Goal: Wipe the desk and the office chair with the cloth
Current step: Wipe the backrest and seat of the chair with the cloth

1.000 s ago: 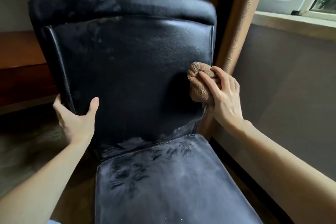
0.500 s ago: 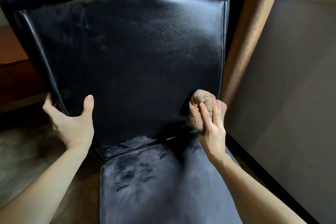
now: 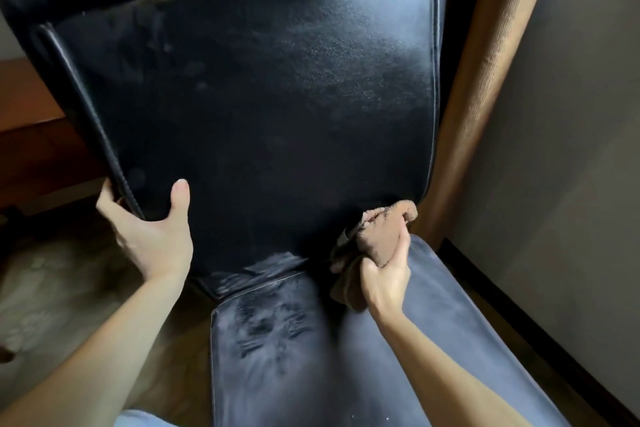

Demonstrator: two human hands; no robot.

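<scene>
The right hand (image 3: 384, 282) grips the brown cloth (image 3: 379, 234), bunched in curled fingers, against the lower corner of the chair back (image 3: 259, 97), just above the dusty seat (image 3: 443, 340). The left hand (image 3: 152, 236) clasps the back's other edge, thumb in front, fingers behind. The cloth looks soft and light, best kept wadded in the palm. The leather seems smooth and slick, and the chair may swivel, so that edge grip steadies it.

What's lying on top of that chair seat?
A grey dusty film with smears covers the seat. At its back edge the right hand grips the brown cloth; the seat beneath them is hidden.
</scene>
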